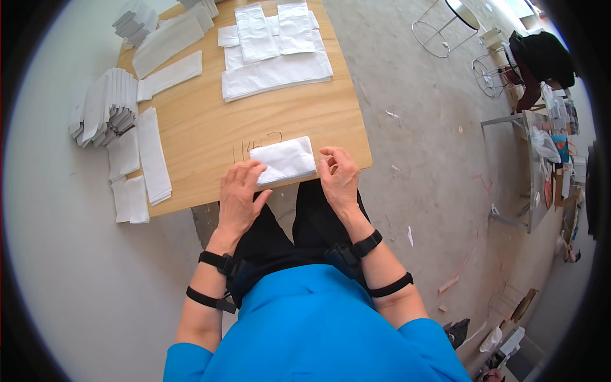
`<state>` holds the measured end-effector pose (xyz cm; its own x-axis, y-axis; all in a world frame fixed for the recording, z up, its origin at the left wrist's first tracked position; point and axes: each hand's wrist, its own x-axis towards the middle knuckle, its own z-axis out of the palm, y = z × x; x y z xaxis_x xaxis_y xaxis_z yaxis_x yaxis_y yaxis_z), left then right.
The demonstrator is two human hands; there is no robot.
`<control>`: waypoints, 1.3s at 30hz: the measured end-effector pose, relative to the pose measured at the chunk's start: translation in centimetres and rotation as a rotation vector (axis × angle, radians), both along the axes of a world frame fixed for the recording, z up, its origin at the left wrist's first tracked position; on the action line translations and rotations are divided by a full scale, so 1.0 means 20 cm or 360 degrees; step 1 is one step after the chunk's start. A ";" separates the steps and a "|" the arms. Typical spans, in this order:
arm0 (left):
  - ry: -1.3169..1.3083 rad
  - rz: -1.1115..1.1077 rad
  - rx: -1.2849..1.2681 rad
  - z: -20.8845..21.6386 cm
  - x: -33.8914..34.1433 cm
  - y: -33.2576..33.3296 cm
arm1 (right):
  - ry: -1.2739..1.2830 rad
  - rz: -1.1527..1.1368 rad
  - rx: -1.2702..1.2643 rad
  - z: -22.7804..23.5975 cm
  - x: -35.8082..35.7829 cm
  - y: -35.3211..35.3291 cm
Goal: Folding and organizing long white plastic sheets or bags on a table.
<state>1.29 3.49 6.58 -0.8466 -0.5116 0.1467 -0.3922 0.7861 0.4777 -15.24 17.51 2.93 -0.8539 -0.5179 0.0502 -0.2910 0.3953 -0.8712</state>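
Observation:
A small flat stack of white folded sheets (pixel 283 159), paper-like, lies at the near edge of the wooden table (pixel 191 127). My left hand (pixel 239 191) is at the left end of the stack, its fingertips touching or just over the corner and its thumb held apart; it is open. Just off the stack's right end is my right hand (pixel 340 178). Its fingers are loosely curled, with a gap between thumb and index finger, and nothing shows in them. Handwritten marks on the wood are partly covered by the stack.
Longer white folded strips (pixel 277 79) lie in layers at the table's far side. Several upright bundles (pixel 105 105) line the left edge beside a wall. To the right, a metal-legged table (pixel 534 172) holds clutter near a person in dark clothing (pixel 541 60). A round stool (pixel 461 13) stands far off.

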 end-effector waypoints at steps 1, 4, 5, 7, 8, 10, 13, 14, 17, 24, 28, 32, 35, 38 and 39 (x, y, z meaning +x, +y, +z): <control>0.0020 -0.0035 -0.0010 0.00 -0.02 0.01 | -0.0113 -0.0077 -0.0046 0.00 0.01 0.02; 0.0129 0.0076 0.0023 -0.05 -0.07 -0.04 | -0.0309 -0.0206 -0.0065 -0.02 0.06 0.07; 0.0216 0.0242 0.0064 -0.07 -0.08 -0.06 | -0.0395 -0.0238 -0.0040 -0.03 0.07 0.08; 0.0055 0.0560 0.0459 -0.10 -0.09 -0.10 | -0.0427 -0.0275 0.0036 -0.03 0.06 0.08; -0.0107 0.0903 0.0838 -0.10 -0.08 -0.13 | -0.0461 -0.0281 0.0099 -0.01 0.05 0.05; -0.0145 0.0981 0.0823 -0.23 -0.03 -0.15 | -0.0393 -0.0263 0.0226 0.00 0.02 -0.01; -0.0456 0.1063 0.0865 -0.24 -0.08 -0.12 | -0.0360 -0.0160 0.0537 -0.01 -0.03 -0.10; -0.0617 0.1042 0.0822 -0.19 -0.12 -0.12 | -0.0389 -0.0071 0.0710 -0.01 -0.04 -0.12; -0.0526 0.0911 0.0308 -0.15 -0.18 -0.04 | -0.0423 -0.0055 0.0773 -0.03 -0.08 -0.15; -0.0040 -0.0359 -0.0142 -0.08 -0.21 0.03 | -0.0423 -0.0036 0.0743 -0.07 -0.12 -0.16; -0.0188 -0.0496 0.0014 -0.13 -0.28 0.02 | -0.0524 -0.0025 0.0681 -0.07 -0.15 -0.13; -0.0197 -0.0430 0.0326 -0.17 -0.32 -0.04 | -0.0353 -0.0154 0.0196 -0.09 -0.07 -0.01; -0.0217 -0.0372 0.0583 -0.18 -0.34 -0.10 | -0.0086 -0.0042 -0.0023 -0.09 0.05 0.11; -0.0341 -0.0361 0.0794 -0.17 -0.37 -0.14 | 0.0119 0.0189 -0.0004 -0.04 0.14 0.18; -0.0420 -0.0376 0.0834 -0.16 -0.38 -0.14 | 0.0283 0.0280 -0.0022 -0.07 0.16 0.19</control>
